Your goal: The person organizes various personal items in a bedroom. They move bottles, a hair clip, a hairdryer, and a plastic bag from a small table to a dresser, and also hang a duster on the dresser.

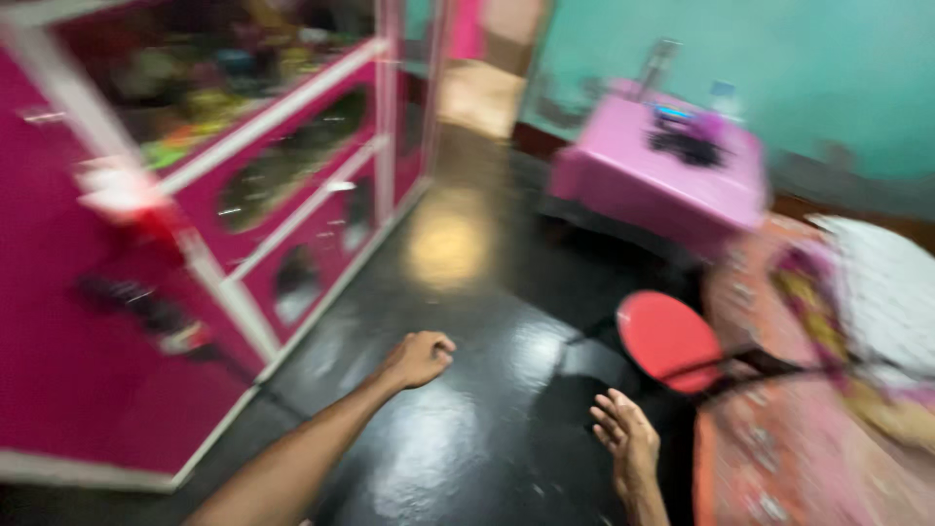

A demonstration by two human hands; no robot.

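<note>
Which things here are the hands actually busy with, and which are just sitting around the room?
In hand:
left hand, closed, holding nothing visible
right hand, open, empty, nearest the red stool

Lying about:
magenta cabinet
pink table
patterned cloth
black floor
</note>
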